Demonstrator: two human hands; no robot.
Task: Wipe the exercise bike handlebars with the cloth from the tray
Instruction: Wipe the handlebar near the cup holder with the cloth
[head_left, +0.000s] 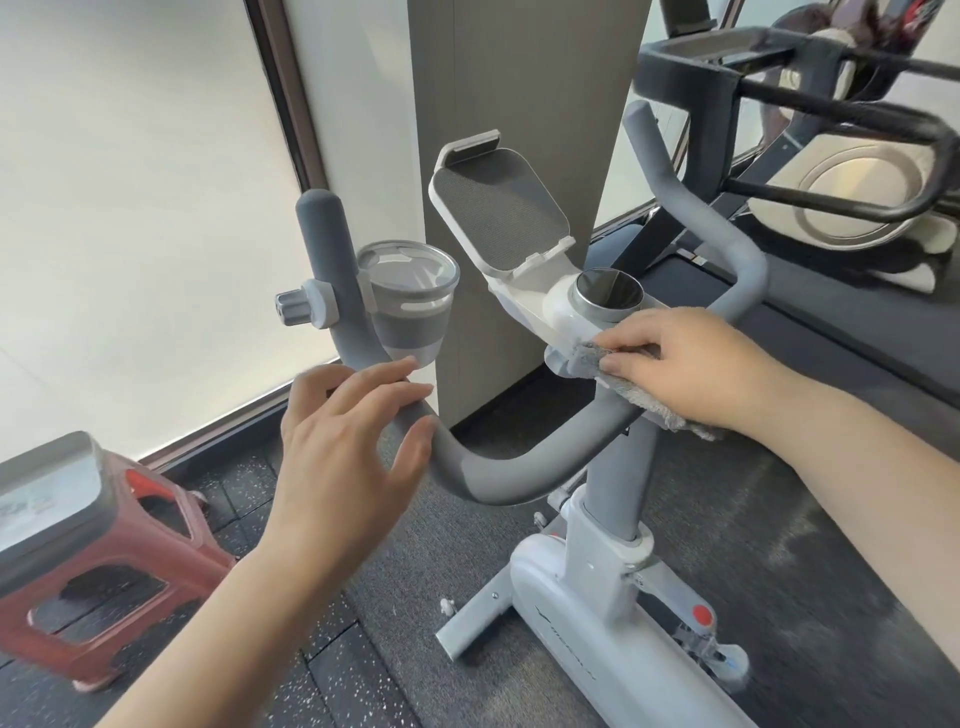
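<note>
The grey padded handlebars (519, 470) of a white exercise bike (587, 587) curve across the middle of the view. My right hand (691, 364) grips a grey cloth (592, 358) and presses it on the bar's centre, just below the white console. The cloth hangs down under my wrist. My left hand (343, 441) hovers with relaxed fingers at the left bend of the bar, fingertips touching it, holding nothing. The grey tray (47, 488) sits on a red stool at the lower left.
A red plastic stool (119, 571) stands on the dark floor at left. A cup holder (410, 296) and a tablet stand (498, 208) rise from the bike. A grey pillar (519, 78) stands behind, a treadmill (831, 130) at the right.
</note>
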